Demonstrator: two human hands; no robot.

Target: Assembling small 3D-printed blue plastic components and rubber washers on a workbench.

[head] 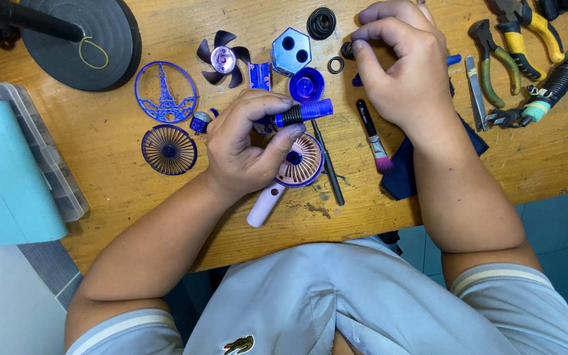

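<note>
1. While a small handheld fan lies taken apart on the worn wooden workbench [119, 171], a glossy blue grille with a tower motif [165, 92] and a ribbed round blue grille [169, 150] sit at far left.
2. The left hand [248, 148] is clamped on a blue-and-black screwdriver [304, 112], over the pink round fan housing with white handle [297, 164]; reassembly seems under way.
3. The right hand [402, 66] pinches a small black rubber ring [348, 50]; seating it likely needs fine alignment.
4. Yellow-handled steel pliers [524, 29] lie at right.
</note>
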